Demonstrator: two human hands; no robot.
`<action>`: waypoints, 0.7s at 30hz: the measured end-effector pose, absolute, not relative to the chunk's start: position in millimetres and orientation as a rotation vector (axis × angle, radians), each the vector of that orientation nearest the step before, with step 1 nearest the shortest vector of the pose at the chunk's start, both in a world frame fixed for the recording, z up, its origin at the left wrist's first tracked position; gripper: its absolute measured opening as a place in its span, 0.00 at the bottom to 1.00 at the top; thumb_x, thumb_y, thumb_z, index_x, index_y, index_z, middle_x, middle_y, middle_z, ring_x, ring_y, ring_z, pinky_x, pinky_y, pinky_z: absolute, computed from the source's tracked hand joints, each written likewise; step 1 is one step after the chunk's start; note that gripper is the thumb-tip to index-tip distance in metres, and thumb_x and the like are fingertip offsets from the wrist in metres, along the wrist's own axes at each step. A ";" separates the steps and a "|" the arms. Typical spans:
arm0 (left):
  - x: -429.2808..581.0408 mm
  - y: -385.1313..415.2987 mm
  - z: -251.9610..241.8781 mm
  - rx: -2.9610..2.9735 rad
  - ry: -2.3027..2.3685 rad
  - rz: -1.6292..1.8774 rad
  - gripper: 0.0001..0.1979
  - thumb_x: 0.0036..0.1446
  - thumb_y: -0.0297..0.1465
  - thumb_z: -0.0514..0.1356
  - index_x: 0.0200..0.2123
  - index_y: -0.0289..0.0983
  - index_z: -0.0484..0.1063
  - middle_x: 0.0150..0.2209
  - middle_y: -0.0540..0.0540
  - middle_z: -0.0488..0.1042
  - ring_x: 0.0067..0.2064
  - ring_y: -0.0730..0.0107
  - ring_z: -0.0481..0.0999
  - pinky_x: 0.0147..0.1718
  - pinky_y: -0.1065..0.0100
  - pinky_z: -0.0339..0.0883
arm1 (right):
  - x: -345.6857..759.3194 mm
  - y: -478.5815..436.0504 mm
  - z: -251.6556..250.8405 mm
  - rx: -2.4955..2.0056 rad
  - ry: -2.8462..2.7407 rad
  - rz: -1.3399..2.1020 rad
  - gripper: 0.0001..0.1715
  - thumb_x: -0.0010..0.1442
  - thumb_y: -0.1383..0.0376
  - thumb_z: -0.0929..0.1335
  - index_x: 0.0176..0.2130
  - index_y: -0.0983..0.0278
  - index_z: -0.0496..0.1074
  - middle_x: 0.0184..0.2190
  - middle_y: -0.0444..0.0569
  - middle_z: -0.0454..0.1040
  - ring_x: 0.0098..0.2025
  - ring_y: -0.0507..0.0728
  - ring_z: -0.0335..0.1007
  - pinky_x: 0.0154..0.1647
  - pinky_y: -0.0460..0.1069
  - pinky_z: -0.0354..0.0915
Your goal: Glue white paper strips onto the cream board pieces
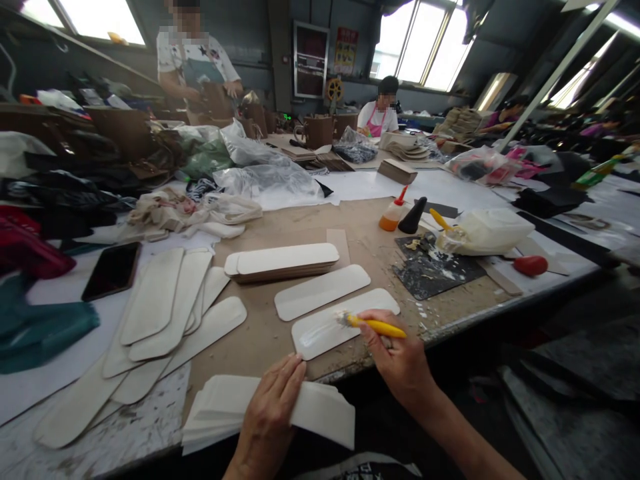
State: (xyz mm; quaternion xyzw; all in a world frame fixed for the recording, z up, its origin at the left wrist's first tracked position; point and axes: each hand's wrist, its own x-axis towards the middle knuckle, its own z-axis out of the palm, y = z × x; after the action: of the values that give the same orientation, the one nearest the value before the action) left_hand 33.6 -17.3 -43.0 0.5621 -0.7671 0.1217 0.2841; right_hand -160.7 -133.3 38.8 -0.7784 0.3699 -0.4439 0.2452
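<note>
My right hand (pixel 400 357) is closed round the yellow handle of a glue brush (pixel 383 327). Its bristles rest on a white strip with rounded ends (pixel 320 333), where a wet, shiny smear shows. With fingers stretched out flat, my left hand (pixel 275 407) lies across a pile of thin white sheets (pixel 220 403), its fingertips touching the strip's near left corner. Just beyond is a second rounded strip (pixel 323 291), and behind that a neat stack of such strips (pixel 285 260). Several more strips (pixel 155 300) lie fanned out on the left.
On the right, a white plastic container (pixel 495 231) holding another yellow brush lies by a glue-smeared dark board (pixel 435 267). A red-tipped bottle (pixel 393 212) stands nearby. A phone (pixel 111 270) lies left; plastic bags (pixel 265 177) and co-workers (pixel 380 113) are farther back.
</note>
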 end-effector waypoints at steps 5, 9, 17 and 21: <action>34.6 -17.7 -45.0 1.497 -2.071 0.332 0.21 0.55 0.17 0.49 0.53 0.29 0.63 0.51 0.38 0.69 0.55 0.62 0.64 0.51 0.64 0.65 | -129.8 -114.5 33.3 -1.888 0.871 -1.048 0.09 0.62 0.62 0.63 0.36 0.64 0.69 0.31 0.48 0.72 0.34 0.54 0.70 0.36 0.47 0.67; 34.7 -16.4 -47.2 1.516 -2.046 0.288 0.21 0.55 0.17 0.48 0.53 0.29 0.62 0.52 0.38 0.68 0.56 0.62 0.63 0.53 0.64 0.62 | -163.7 -152.6 25.2 -2.012 1.072 -1.219 0.11 0.62 0.60 0.62 0.36 0.65 0.69 0.33 0.51 0.73 0.36 0.56 0.71 0.39 0.49 0.67; 31.9 -20.1 -60.0 1.502 -1.966 0.320 0.23 0.53 0.17 0.46 0.52 0.32 0.63 0.50 0.40 0.70 0.54 0.63 0.66 0.53 0.66 0.59 | -235.3 -190.8 24.4 -2.168 1.463 -1.328 0.16 0.61 0.55 0.62 0.35 0.64 0.68 0.32 0.51 0.72 0.34 0.58 0.70 0.38 0.52 0.65; 28.4 -15.5 -57.1 1.506 -1.857 0.171 0.21 0.57 0.22 0.46 0.53 0.36 0.62 0.50 0.41 0.71 0.52 0.62 0.68 0.51 0.64 0.60 | -206.4 -161.9 29.0 -2.046 1.223 -1.198 0.14 0.62 0.56 0.62 0.36 0.64 0.68 0.33 0.51 0.72 0.37 0.58 0.70 0.41 0.51 0.65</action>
State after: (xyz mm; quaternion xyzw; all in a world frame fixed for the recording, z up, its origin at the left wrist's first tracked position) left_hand 28.4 -15.5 -57.1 0.5853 -0.7216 0.0664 0.3637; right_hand -206.4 -161.9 29.0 -0.7455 0.4457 -0.4366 0.2346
